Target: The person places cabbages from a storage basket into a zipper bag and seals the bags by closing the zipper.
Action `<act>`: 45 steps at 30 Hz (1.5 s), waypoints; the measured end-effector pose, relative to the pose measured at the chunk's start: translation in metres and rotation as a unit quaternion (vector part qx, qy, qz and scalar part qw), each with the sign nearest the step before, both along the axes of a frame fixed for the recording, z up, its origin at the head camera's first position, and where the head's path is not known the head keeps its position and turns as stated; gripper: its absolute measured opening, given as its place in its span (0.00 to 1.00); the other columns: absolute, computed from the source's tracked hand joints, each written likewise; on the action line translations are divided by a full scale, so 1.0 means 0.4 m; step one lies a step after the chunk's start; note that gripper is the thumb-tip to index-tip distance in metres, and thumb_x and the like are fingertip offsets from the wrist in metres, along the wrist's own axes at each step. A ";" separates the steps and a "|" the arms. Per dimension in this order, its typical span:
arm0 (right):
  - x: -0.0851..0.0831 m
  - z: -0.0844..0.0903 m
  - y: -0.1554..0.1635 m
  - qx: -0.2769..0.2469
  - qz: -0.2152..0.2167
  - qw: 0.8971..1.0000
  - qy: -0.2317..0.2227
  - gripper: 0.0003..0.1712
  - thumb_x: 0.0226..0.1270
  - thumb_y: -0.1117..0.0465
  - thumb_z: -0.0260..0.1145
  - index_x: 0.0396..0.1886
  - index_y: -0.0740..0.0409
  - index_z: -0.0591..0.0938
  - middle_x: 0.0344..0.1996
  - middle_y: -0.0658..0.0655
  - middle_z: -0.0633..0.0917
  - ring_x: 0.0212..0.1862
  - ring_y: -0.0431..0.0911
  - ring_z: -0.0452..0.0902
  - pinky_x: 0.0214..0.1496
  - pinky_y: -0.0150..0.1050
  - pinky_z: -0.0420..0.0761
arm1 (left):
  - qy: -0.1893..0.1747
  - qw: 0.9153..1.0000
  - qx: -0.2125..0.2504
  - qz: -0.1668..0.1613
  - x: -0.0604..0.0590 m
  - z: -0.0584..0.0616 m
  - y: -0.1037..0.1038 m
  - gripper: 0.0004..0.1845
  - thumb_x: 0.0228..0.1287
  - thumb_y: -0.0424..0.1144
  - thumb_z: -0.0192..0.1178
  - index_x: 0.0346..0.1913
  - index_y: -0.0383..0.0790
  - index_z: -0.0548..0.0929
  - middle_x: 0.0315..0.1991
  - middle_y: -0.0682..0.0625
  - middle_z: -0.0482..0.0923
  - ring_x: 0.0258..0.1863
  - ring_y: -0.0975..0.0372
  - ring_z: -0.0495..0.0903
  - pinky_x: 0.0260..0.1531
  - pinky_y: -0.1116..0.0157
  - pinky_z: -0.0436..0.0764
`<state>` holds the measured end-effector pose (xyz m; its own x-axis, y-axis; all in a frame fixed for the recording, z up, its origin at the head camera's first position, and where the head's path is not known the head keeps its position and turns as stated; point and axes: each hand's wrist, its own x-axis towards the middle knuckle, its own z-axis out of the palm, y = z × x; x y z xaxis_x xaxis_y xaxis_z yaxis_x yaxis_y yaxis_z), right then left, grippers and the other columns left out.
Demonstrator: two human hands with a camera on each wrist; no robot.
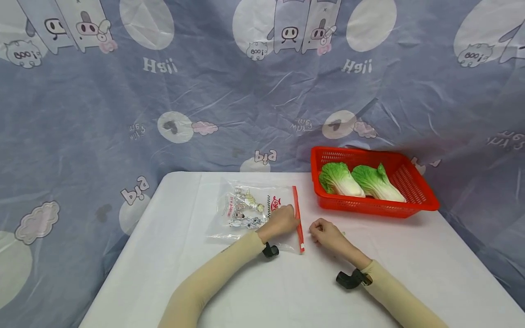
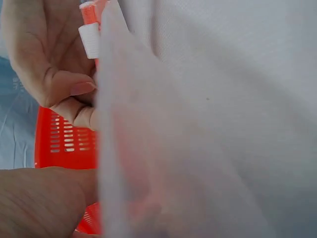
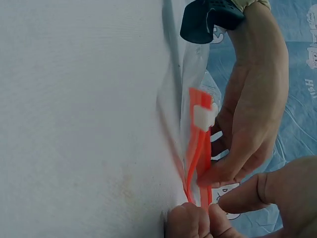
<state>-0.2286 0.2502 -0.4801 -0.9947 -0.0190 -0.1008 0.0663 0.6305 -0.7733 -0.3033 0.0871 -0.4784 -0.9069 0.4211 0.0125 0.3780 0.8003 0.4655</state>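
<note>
A clear zip bag [image 1: 225,228] with printed cartoon figures and a red zip strip [image 1: 301,234] lies on the white table. My left hand [image 1: 282,223] pinches the strip from the left, and the bag's mouth edge is lifted in the right wrist view. A white slider [image 3: 202,118] sits at the strip's near end. My right hand [image 1: 328,234] is just right of the strip, fingers loosely curled; a small gap shows in the head view. Its fingertips [image 3: 187,220] overlap the strip's line in the right wrist view. The bag partly hides them in the left wrist view.
A red slotted basket [image 1: 369,207] stands at the table's back right, holding two Chinese cabbages, a left cabbage [image 1: 342,179] and a right cabbage [image 1: 377,182]. Behind the table [image 1: 172,255] hangs a blue-grey printed cloth [image 1: 246,100].
</note>
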 end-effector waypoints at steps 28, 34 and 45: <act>-0.178 -0.011 -0.134 -0.163 -0.038 0.985 0.040 0.11 0.61 0.64 0.69 0.33 0.69 0.80 0.18 0.57 0.84 0.18 0.39 0.77 0.24 0.33 0.82 | 0.100 0.962 0.249 0.057 0.044 0.238 -0.237 0.08 0.62 0.32 0.63 0.26 0.37 0.79 0.18 0.48 0.77 0.13 0.66 0.70 0.15 0.72 0.68; -0.198 -0.044 -0.145 -0.175 -0.029 0.984 0.008 0.06 0.62 0.68 0.66 0.32 0.70 0.80 0.19 0.60 0.85 0.17 0.42 0.79 0.23 0.38 0.83 | 0.164 0.946 0.260 0.107 0.046 0.288 -0.293 0.09 0.59 0.29 0.60 0.23 0.38 0.77 0.17 0.48 0.77 0.11 0.64 0.72 0.15 0.70 0.70; -0.195 -0.012 -0.147 -0.112 0.018 0.993 -0.016 0.10 0.63 0.64 0.68 0.34 0.69 0.81 0.21 0.61 0.85 0.20 0.45 0.82 0.27 0.39 0.85 | 0.002 0.955 0.290 0.067 0.049 0.248 -0.287 0.07 0.63 0.32 0.60 0.28 0.36 0.78 0.17 0.45 0.80 0.14 0.52 0.82 0.11 0.67 0.77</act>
<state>-0.3067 0.1915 -0.4849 -0.9894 -0.0794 -0.1214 0.0738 0.4445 -0.8927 -0.2835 -0.0278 -0.3790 -0.9517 0.2228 0.2114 0.2927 0.4498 0.8438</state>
